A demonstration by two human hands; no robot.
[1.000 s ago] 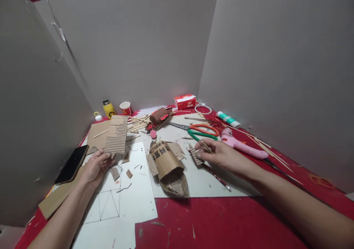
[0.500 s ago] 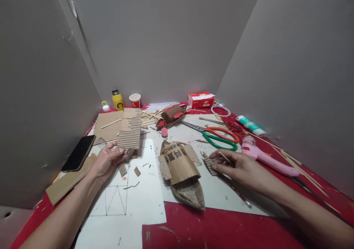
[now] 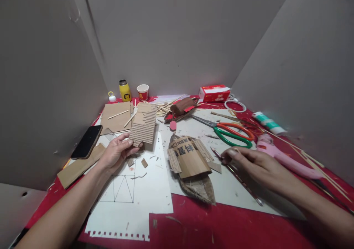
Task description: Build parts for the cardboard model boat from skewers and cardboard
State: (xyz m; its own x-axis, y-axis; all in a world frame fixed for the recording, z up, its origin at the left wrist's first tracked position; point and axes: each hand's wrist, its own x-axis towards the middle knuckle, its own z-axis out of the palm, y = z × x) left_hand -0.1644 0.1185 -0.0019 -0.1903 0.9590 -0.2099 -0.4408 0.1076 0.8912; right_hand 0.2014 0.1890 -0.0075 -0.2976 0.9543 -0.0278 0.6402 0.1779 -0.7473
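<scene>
My left hand [image 3: 121,149] pinches the lower edge of a cardboard piece [image 3: 143,125] whose ridged corrugation is partly laid bare. My right hand [image 3: 238,158] is closed; the pale end of a thin wooden stick shows at its fingers, the rest hidden. Under those fingers a slim, dark, pen-like tool [image 3: 245,184] lies slantwise on the paper. Between my hands rests a cardboard boat model [image 3: 190,162] with a curved, printed roof and ridged strips at its sides. A small cardboard scrap [image 3: 215,167] lies by its right side.
Large scissors [image 3: 232,132] and a pink glue gun [image 3: 290,160] lie to the right. Behind are a smaller brown boat [image 3: 182,109], a paper cup [image 3: 143,92], a yellow bottle [image 3: 125,91] and a red tissue pack [image 3: 214,93]. A phone [image 3: 87,142] lies left.
My right hand has moved off the small ridged cardboard scrap, which now lies beside the boat model. The cardboard in my left hand is tilted more. The whole view has shifted slightly.
</scene>
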